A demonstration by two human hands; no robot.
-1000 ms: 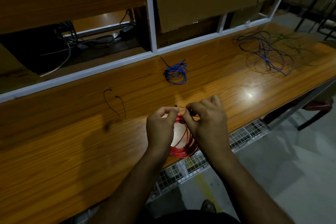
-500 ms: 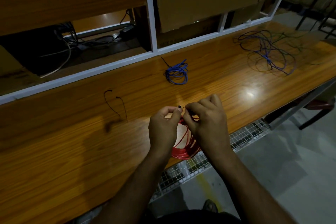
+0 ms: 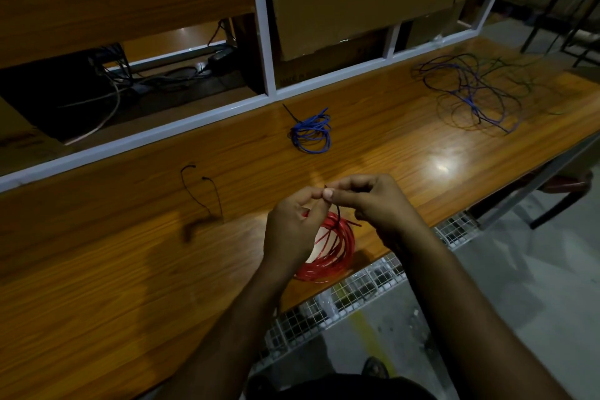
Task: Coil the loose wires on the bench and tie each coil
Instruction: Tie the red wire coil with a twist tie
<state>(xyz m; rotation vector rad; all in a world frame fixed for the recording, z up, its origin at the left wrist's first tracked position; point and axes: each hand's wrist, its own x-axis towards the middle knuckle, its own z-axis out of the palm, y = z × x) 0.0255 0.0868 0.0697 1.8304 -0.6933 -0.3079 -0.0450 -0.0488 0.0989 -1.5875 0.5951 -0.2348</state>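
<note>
My one head camera looked forward and down, close over my hands, across the bench [image 3: 406, 153]

Over the tabletop [image 3: 97, 286] near its front edge, the left hand [image 3: 292, 230] and right hand [image 3: 380, 204] pinch a black tie [image 3: 337, 209] above the red coil [image 3: 337, 247]. Beyond the red coil lies a blue coil [image 3: 311, 135]; loose wires [image 3: 470, 91] sprawl far right of it; spare ties [image 3: 201, 191] lie left.
</note>
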